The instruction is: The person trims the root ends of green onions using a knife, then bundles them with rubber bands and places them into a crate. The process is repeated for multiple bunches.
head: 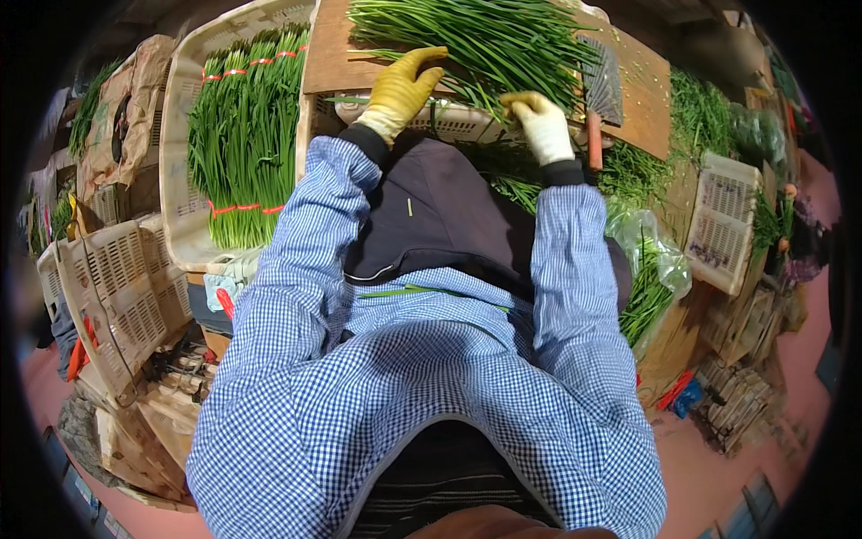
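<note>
A loose heap of green chives [465, 40] lies across a wooden board [330, 64] in front of me. My left hand [404, 84], in a yellow-coated glove, is over the board's near edge, thumb and fingers apart, beside a few stray stalks. My right hand [539, 121], gloved likewise, has its fingers curled at the heap's near leaf ends; whether a leaf is pinched there is hidden. Right of the heap rests a cleaver with a broad wet blade [604, 84] and an orange-red handle [594, 141]. A few cut leaves [411, 290] lie on my lap.
A white plastic crate [176, 135] at left holds chive bundles [246, 148] tied with red bands. More crates [114, 296] stand lower left. At right are loose greens [700, 111], a clear plastic bag [673, 259] of chives and an upturned crate [724, 215].
</note>
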A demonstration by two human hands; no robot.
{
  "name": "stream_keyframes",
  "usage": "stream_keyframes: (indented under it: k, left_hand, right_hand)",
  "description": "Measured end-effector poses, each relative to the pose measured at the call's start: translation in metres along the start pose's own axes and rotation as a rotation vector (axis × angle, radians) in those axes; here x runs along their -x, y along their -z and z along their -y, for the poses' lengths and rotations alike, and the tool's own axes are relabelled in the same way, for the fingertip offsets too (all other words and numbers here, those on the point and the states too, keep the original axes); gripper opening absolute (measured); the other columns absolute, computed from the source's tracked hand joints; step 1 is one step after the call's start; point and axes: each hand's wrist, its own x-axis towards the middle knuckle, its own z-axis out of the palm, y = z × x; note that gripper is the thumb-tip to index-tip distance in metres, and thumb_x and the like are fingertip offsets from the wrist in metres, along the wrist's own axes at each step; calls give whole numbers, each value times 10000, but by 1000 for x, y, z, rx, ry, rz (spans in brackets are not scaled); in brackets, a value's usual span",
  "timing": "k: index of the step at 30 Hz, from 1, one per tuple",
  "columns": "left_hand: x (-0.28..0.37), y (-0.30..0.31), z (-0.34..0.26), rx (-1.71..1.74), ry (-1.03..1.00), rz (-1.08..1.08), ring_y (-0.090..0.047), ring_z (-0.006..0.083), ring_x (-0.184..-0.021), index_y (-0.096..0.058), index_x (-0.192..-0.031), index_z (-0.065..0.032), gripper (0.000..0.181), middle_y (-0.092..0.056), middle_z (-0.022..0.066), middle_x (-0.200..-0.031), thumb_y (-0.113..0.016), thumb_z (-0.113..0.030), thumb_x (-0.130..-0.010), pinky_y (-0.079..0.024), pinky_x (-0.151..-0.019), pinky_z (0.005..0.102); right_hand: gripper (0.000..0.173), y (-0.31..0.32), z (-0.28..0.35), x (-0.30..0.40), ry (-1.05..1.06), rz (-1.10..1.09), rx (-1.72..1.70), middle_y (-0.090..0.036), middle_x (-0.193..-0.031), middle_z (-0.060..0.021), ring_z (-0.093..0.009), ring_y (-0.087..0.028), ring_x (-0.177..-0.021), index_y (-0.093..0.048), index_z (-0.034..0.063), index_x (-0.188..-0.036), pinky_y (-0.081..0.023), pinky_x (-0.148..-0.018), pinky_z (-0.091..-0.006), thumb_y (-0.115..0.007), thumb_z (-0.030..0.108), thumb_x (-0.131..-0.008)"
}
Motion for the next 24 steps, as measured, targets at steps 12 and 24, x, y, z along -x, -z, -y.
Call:
stream_keyframes:
  k: [12,24]
  left_hand:
    - [-45,-31,25,-177,56,99,-622,263,-1100,-602,-1256,-106,379,-654,127,-1195,-623,-187,-886,-466,-944,323]
    - [-41,-38,29,100,176,34,-643,126,-932,-568,-1261,-25,340,-660,64,-1159,-587,-59,-923,-513,-789,239]
  right_hand:
    - [474,-71,-26,30,-552,-79,-711,-700,-906,-133,-206,-623,-498,-569,-7,-1121,-473,-401,-297,-564,426,-928]
    - [149,-66,-67,30,-576,36,-635,-666,-673,-105,-137,-498,-385,-689,-4,-891,-352,-339,-263,-600,100,-832]
